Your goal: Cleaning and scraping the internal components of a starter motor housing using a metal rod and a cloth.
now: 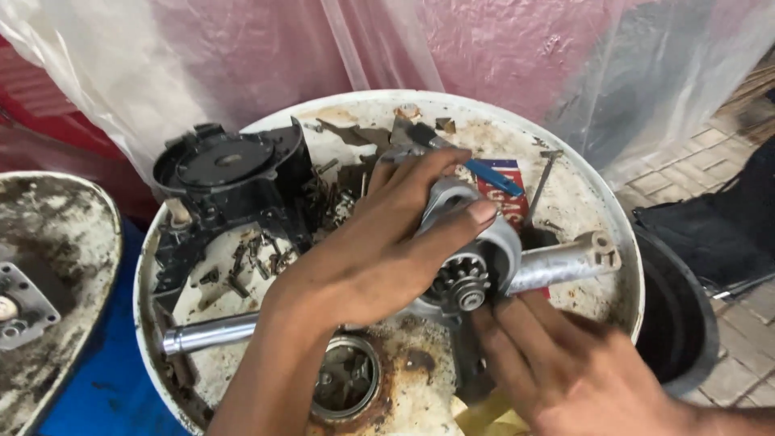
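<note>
So the left hand (379,258) comes in from about 7 o'clock and is wrapped over a grey cast-metal motor housing with a small toothed pinion gear at its mouth (472,262). That grip is pressed onto the housing: thumb along the near edge, fingers curled over the top toward 1 o'clock. The housing sits pretty much dead centre on the grimy white round drum lid (581,186) that works as the table here.

The right hand (565,363) reaches in from 5 o'clock, fingers loosely spread and flat, tips touching the underside of the housing just below the gear. It isn't pinching anything that I can see.

Other stuff around it:
- a bright steel tube with a lugged end (565,262) sticking out of the housing toward 3 o'clock
- another shiny steel rod (210,333) poking out at 8 o'clock from under the left wrist
- a black plastic round-topped cover (230,173) at 10 o'clock, with loose rusty screws and bits (254,262) just below it
- a blue-handled tool (488,171) at 12 o'clock, lying over a red and white printed card (508,198)
- a round rusty opening in the lid (347,379) at 6 o'clock

Pink-tinted plastic sheeting (282,48) hangs behind everything.
</note>
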